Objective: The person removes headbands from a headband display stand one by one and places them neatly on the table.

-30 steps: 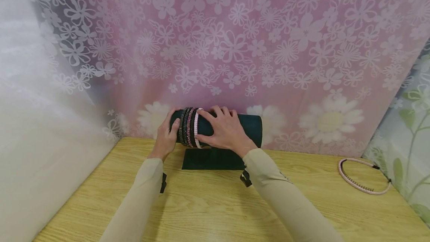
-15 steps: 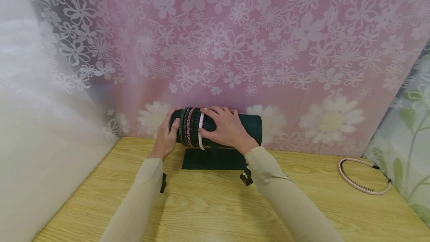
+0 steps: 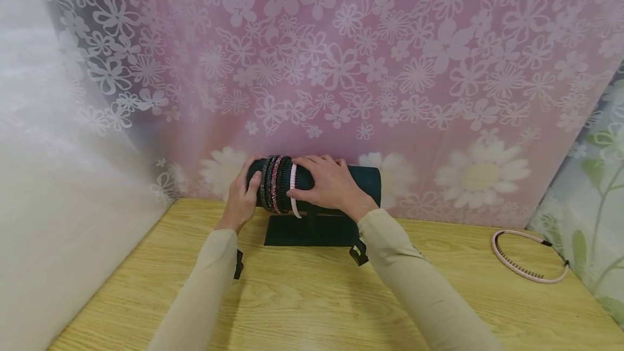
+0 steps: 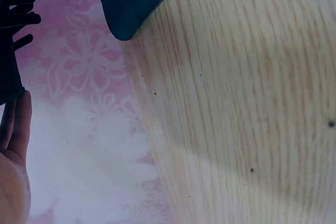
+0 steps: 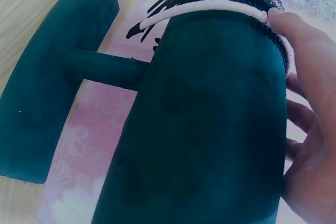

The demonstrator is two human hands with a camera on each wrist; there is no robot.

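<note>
A dark green padded display roll [image 3: 368,180] stands on a flat base [image 3: 307,232] against the curtain. Several dark and glittery headbands [image 3: 278,186] circle its left part, one with pink sparkle. My left hand [image 3: 239,199] grips the roll's left end; in the left wrist view its fingertips [image 4: 23,100] lie at the roll's edge. My right hand [image 3: 333,186] pinches a pale pink headband [image 3: 293,177] over the roll, just right of the dark ones. In the right wrist view the pink headband [image 5: 210,6] arches across the roll, one dark tip sticking out past its side.
Another pink headband [image 3: 528,275], with comb teeth, lies on the wooden table [image 3: 302,297] at the right. A pink flowered curtain [image 3: 414,96] hangs right behind the roll. White sheeting [image 3: 73,205] bounds the left side, and a leaf-patterned cloth [image 3: 599,188] the right.
My right hand has shifted slightly right along the roll, drawing the pale pink headband away from the dark ones; its lower end now stands out further. My left hand has stayed in place.
</note>
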